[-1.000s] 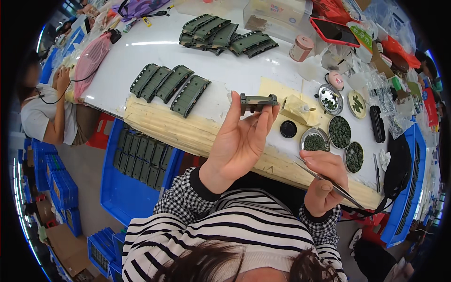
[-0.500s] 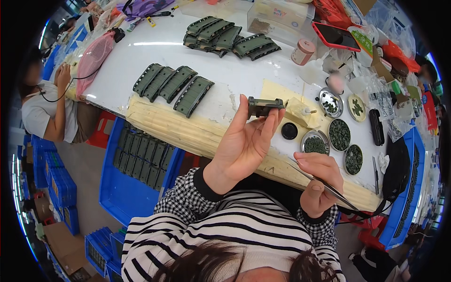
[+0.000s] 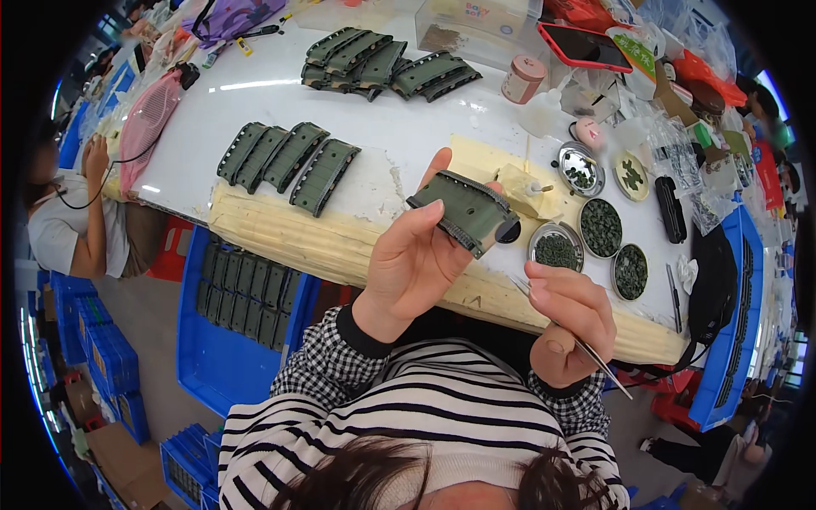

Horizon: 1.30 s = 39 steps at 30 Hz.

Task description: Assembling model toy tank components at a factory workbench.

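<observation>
My left hand [image 3: 416, 259] grips a curved dark green plastic panel [image 3: 467, 209], its broad face tilted up, thumb on the near edge. To its right, my right hand [image 3: 571, 319] is closed on thin metal tweezers [image 3: 602, 364]; their tips point toward the panel but stay apart from it. Just beyond the hands stand round dishes of small dark green parts: a metal dish [image 3: 557, 246], a fuller dish [image 3: 601, 227] and another dish [image 3: 630, 272]. A pale block with a small nozzle [image 3: 529, 191] sits on a yellow sheet behind the panel.
Similar green panels [image 3: 285, 157] lie at the left, and a stack of them [image 3: 357, 64] farther back. A blue crate [image 3: 229, 361] with more panels is below the table's left side. A red-edged phone [image 3: 585, 47] rests at the back right. Another person [image 3: 72, 212] sits far left.
The panel in my left hand has turned from edge-on to show its broad green face. My left thumb now lies over it. My right hand, with the tweezers, has shifted slightly left.
</observation>
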Each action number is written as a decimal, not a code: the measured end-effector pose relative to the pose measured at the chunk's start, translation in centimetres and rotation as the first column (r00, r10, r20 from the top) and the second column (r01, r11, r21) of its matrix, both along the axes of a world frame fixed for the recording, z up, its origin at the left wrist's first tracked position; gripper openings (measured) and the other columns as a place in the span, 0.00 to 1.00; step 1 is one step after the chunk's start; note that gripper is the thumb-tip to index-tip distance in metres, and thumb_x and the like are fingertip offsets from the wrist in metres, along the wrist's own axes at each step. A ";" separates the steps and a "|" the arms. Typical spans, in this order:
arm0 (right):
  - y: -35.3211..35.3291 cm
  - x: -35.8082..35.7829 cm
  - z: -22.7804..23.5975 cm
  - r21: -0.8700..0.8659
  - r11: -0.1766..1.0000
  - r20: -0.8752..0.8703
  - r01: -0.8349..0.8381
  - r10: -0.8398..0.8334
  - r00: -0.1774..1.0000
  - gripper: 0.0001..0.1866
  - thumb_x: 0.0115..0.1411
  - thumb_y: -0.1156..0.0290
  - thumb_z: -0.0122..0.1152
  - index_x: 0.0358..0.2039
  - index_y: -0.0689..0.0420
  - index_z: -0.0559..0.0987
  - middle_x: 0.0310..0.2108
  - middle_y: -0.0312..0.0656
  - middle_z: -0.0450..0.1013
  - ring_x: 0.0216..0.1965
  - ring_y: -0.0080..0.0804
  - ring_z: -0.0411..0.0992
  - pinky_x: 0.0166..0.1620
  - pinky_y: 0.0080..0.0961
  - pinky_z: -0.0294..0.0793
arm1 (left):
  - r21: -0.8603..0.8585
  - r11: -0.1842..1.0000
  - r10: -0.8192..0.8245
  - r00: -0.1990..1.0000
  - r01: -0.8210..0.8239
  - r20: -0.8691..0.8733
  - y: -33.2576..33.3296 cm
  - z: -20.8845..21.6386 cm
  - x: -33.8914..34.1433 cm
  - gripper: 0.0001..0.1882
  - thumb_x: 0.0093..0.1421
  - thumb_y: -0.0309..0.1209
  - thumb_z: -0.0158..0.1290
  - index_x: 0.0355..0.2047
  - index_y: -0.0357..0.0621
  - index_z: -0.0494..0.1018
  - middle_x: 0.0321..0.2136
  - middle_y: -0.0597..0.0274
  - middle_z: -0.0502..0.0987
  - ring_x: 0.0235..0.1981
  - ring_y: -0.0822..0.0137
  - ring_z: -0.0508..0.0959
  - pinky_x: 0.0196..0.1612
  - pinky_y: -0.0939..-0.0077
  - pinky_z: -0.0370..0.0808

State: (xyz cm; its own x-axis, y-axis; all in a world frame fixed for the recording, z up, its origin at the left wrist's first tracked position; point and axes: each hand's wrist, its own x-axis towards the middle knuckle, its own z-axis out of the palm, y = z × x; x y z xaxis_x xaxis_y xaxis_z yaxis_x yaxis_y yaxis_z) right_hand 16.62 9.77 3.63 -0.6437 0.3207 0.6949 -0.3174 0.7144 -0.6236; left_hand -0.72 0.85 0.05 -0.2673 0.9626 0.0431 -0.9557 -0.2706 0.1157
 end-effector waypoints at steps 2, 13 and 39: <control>-0.2 -0.2 0.5 0.036 0.999 0.021 -0.004 0.003 1.000 0.16 0.52 0.76 0.63 0.42 0.65 0.77 0.39 0.50 0.75 0.45 0.48 0.75 0.45 0.33 0.76 | -0.028 0.999 0.022 0.994 -0.025 -0.104 0.1 0.1 0.3 0.36 0.62 0.28 0.43 0.67 0.59 0.42 0.60 0.39 0.57 0.58 0.54 0.68 0.57 0.66 0.72; 0.3 -0.4 0.4 0.081 0.996 0.071 -0.041 0.035 0.997 0.21 0.48 0.77 0.66 0.44 0.66 0.76 0.40 0.50 0.74 0.47 0.51 0.74 0.48 0.36 0.76 | 0.005 1.000 0.013 0.978 -0.012 -0.207 0.0 -0.1 0.6 0.40 0.61 0.26 0.45 0.67 0.69 0.38 0.58 0.42 0.60 0.57 0.54 0.68 0.55 0.61 0.74; 0.2 -0.6 0.5 0.093 0.995 0.085 -0.035 0.027 0.996 0.19 0.49 0.79 0.64 0.44 0.65 0.76 0.41 0.50 0.74 0.48 0.52 0.73 0.49 0.36 0.75 | 0.008 0.998 0.055 0.971 -0.054 -0.231 0.1 0.1 0.5 0.43 0.58 0.27 0.48 0.66 0.70 0.37 0.57 0.41 0.61 0.55 0.54 0.70 0.53 0.60 0.75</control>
State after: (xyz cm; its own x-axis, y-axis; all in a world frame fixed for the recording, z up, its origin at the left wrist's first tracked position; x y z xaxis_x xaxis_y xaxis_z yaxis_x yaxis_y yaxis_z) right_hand 16.01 9.97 4.15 -0.7093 0.2348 0.6646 -0.2901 0.7620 -0.5789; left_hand -0.18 0.94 0.13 -0.3019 0.9468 0.1117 -0.8868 -0.3219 0.3315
